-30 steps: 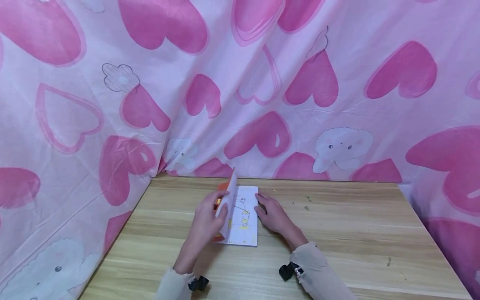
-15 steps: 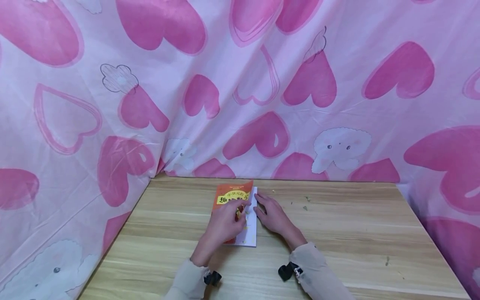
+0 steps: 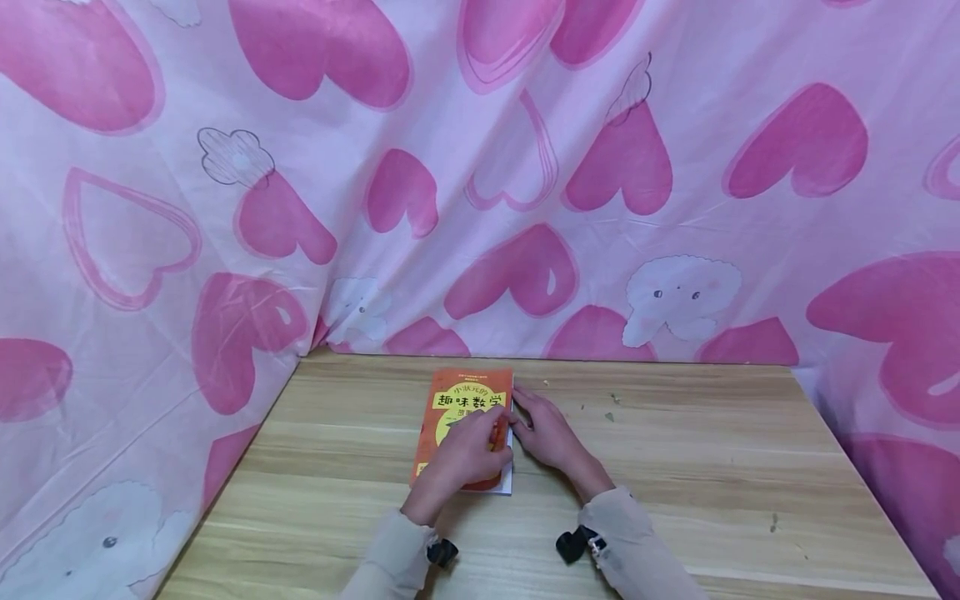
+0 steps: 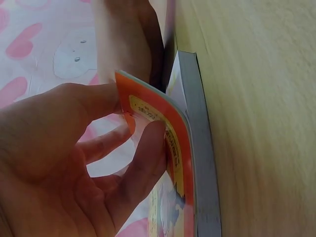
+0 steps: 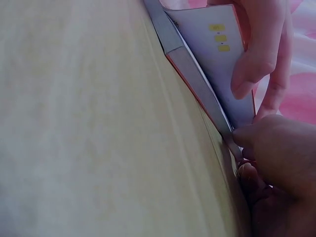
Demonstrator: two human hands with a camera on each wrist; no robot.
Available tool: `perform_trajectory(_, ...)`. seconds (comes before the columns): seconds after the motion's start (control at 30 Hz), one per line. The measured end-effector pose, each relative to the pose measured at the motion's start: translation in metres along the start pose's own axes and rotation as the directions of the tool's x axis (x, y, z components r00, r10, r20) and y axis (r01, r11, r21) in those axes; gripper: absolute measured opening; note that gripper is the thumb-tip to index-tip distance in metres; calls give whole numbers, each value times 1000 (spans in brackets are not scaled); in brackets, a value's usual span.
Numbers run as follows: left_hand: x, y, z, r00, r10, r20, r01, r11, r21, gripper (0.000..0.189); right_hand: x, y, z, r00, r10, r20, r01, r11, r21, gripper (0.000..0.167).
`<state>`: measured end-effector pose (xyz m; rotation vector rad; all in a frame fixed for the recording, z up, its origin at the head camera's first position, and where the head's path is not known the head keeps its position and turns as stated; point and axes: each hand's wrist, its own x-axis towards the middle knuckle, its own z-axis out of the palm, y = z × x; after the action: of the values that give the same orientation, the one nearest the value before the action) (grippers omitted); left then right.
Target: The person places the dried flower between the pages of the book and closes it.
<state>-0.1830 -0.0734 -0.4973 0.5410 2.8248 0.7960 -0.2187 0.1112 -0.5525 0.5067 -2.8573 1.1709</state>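
An orange paperback book (image 3: 450,414) with a yellow title panel lies on the wooden table in the head view. My left hand (image 3: 467,450) pinches the free right edge of its front cover (image 4: 182,131), thumb on the inner side and fingers on the printed face. The cover stands slightly lifted and bent away from the page block (image 4: 202,148). In the right wrist view the pale inner side of the cover (image 5: 210,54) shows. My right hand (image 3: 551,433) holds the book's right edge, its thumb at the pages; its lower fingers are partly hidden.
The wooden table (image 3: 675,483) extends to both sides of the book. A pink curtain (image 3: 510,150) with hearts hangs behind and at the sides. Small dark specks (image 3: 610,417) mark the tabletop right of the book. Black wrist cameras (image 3: 573,544) sit at both cuffs.
My left hand has swung the front cover from nearly upright over to the right, down across the illustrated page, which is now covered. The right hand stays at the book's right edge.
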Motion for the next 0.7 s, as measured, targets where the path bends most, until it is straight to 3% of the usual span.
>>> perform_trajectory(0.33,3,1,-1,1000,8,-7,-8,1000,-6,43,-3,5,-1,999,-10,-30,10,1000,5,59)
perform_trajectory(0.5,2,0,5,1000,-10,-8,10,999,-31,44,-6,7,0,998,40,-56,-36,996,76,56)
perform_trajectory(0.7,2,-3,16,1000,21,-22,-20,998,64,50,-8,8,0,990,103,-97,-84,980,181,52)
